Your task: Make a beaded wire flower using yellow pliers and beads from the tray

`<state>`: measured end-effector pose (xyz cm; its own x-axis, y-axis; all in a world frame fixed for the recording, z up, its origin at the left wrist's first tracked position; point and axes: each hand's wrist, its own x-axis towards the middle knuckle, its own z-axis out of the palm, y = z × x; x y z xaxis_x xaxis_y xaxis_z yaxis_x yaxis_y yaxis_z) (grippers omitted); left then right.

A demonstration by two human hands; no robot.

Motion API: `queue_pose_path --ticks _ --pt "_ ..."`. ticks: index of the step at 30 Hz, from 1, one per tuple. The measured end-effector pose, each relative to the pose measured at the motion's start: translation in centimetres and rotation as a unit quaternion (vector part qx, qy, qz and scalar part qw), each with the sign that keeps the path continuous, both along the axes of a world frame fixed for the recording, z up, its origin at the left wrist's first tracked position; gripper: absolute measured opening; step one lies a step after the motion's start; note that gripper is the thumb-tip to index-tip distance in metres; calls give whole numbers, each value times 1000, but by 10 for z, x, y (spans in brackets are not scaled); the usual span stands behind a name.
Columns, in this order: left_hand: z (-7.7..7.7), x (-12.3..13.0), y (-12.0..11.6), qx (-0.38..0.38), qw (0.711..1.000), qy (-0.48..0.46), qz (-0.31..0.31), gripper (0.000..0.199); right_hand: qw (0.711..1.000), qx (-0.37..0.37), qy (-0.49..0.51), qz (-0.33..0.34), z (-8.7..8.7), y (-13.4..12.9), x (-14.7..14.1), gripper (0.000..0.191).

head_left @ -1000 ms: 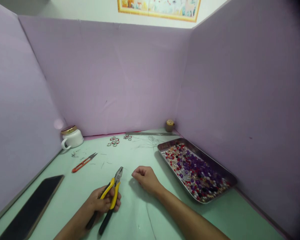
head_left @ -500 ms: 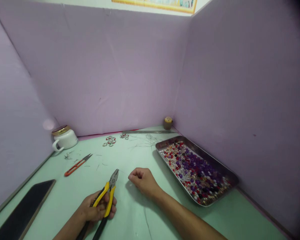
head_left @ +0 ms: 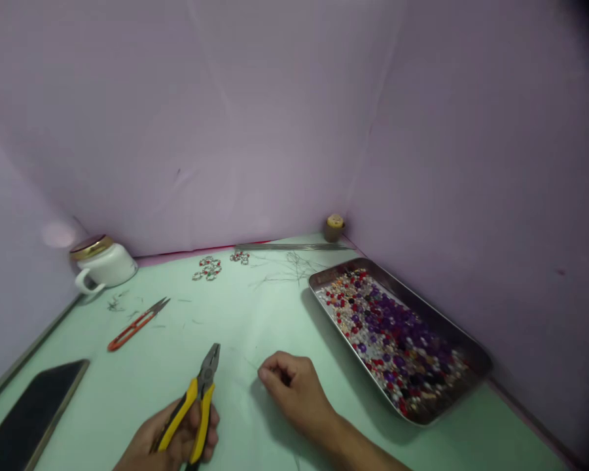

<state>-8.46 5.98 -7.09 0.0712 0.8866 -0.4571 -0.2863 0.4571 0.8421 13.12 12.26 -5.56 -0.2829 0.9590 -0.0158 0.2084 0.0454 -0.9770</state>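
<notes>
My left hand [head_left: 177,435] is wrapped round the yellow-and-black handles of a pair of pliers [head_left: 207,379], whose metal jaws point up and away over the green tabletop [head_left: 245,432]. To its right, my right hand [head_left: 294,389] is closed in a pinch with the thumb against the fingers. A thin wire [head_left: 251,364] sticks out from the fingertips toward the pliers; its far end is too faint to make out. The plier jaws and the right hand are apart.
A metal tray [head_left: 353,366] of mixed beads stands at right. Orange thread snips [head_left: 137,325], wire scraps, a white mug [head_left: 108,265] and a dark phone-like slab [head_left: 34,415] lie left. Beaded rings [head_left: 209,268], loose wires [head_left: 294,265] and a small pot [head_left: 334,229] are at the back.
The view has tilted down and shifted. The pliers and my right hand have moved farther apart, and the wire at my right fingertips no longer reaches visibly to the jaws.
</notes>
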Motion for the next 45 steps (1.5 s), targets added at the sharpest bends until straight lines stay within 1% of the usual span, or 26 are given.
queue_pose_path --ticks 3,4,7,11,16,21,23,30,33,37,41,45 --pt "5 6 3 30 999 -18 6 19 1000 26 4 -2 1 3 2 16" --pt "7 8 4 44 999 -22 6 22 999 34 10 -4 1 3 2 16" --pt "14 12 2 69 997 -36 10 26 999 33 26 -15 1 2 3 16" --pt "18 14 2 60 997 -40 -1 20 999 40 16 -3 2 2 2 16" --pt "15 10 6 42 999 -23 -26 20 1000 28 8 8 3 2 2 16" --pt "9 4 7 2 999 -25 -20 19 1000 15 0 18 3 3 3 17" --pt "8 3 7 -2 1000 -23 -17 19 1000 16 -4 20 2 3 2 17" --pt "14 5 7 -3 1000 -20 -20 18 999 36 -14 24 5 4 0 17" --pt "18 9 7 3 999 -27 -24 18 999 30 -12 27 6 5 2 18" --pt "23 15 5 26 999 -20 -14 19 999 20 8 27 5 6 4 18" --pt "28 21 3 59 998 -4 -4 22 999 28 14 25 4 6 4 18" --pt "34 22 -1 75 997 -8 -7 19 998 51 10 24 -1 6 2 16"
